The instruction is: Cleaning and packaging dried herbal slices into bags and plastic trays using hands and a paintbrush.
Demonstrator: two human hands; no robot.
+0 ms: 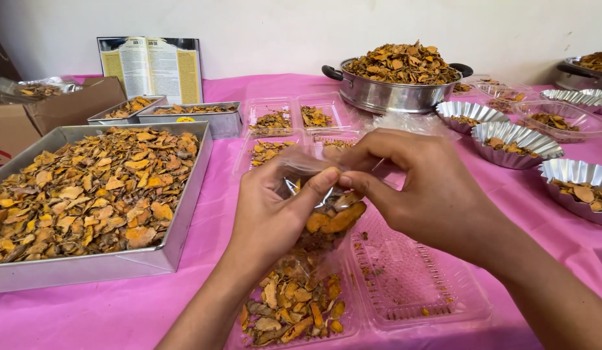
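My left hand (270, 210) and my right hand (424, 188) both pinch the top of a small clear plastic bag (330, 217) that holds orange-brown dried slices. The bag hangs between the hands above a clear hinged plastic container (411, 285). The container's near-left half (291, 311) is filled with dried slices. Its right half holds only a few crumbs.
A large metal tray (184, 214) full of dried slices stands at the left. A steel pot (391, 91) heaped with slices is at the back. Fluted foil cups (514, 139) line the right, clear containers (294, 116) and small tins (191, 116) the middle, on a pink tablecloth (216, 194).
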